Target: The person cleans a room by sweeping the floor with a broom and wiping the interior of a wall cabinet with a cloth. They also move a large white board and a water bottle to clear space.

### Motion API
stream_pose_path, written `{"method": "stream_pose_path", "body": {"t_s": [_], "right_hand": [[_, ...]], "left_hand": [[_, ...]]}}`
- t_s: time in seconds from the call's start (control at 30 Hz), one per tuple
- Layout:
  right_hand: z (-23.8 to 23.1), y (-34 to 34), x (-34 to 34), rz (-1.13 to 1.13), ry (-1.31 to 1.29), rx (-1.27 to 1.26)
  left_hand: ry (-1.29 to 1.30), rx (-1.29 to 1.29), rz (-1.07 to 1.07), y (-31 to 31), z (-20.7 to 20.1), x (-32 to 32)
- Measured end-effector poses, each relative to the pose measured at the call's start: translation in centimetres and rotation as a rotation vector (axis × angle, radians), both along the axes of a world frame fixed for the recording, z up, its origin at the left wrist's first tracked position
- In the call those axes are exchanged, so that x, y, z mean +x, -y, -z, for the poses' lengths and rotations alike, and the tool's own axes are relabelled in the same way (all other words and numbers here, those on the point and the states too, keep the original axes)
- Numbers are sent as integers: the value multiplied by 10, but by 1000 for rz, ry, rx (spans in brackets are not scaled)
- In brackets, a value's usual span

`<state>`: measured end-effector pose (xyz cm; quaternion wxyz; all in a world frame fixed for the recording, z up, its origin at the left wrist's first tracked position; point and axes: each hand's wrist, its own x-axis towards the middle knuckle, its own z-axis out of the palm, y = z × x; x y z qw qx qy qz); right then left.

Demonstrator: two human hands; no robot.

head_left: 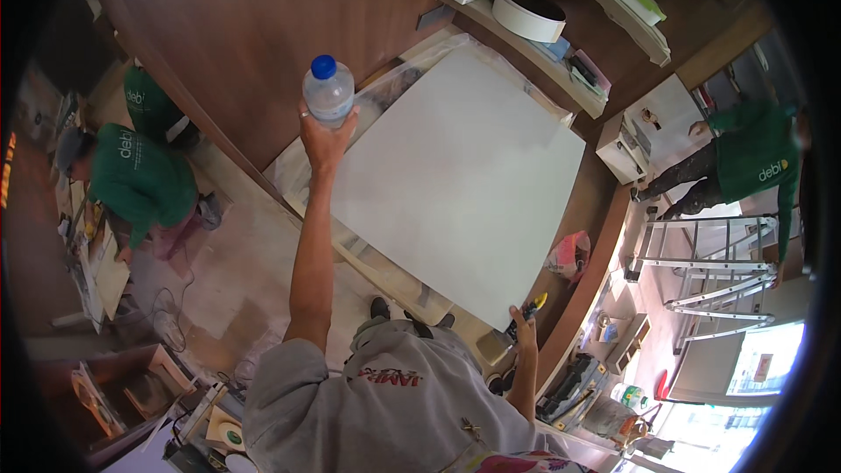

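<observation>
A clear plastic water bottle [329, 91] with a blue cap stands upright in my left hand [325, 142]. My left arm is stretched forward, and the fingers wrap round the lower part of the bottle. Beyond and to the right lies a large white panel [460, 184] with plastic sheeting under its edges. My right hand [524, 333] is at the panel's near right corner, its fingers closed on a small dark tool with a yellow end [534, 305]. The tool's exact kind is too small to make out.
Shelves [526, 44] at the back hold a white roll [529, 16] and boxes. A person in a green top [144, 177] crouches left; another [753, 153] stands right by an aluminium ladder [710, 263]. A plastic bag [569, 256] sits right of the panel. Cables [175, 307] trail on the floor.
</observation>
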<state>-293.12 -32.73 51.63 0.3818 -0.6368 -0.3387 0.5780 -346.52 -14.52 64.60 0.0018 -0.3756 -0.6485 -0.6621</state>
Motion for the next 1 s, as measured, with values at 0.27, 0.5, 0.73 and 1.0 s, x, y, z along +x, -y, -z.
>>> {"method": "stream_pose_path", "body": {"t_s": [0.27, 0.5, 0.73, 1.0], "right_hand": [[20, -26, -77, 23, -48, -158], [28, -40, -117, -53, -121, -55], [31, -52, -115, -107, -102, -51], [43, -59, -114, -176, 138, -124]], "left_hand": [[-2, -30, -9, 29, 16, -19], [34, -96, 100, 46, 39, -23], [92, -127, 199, 36, 52, -13], [77, -178, 276, 25, 51, 0]]}}
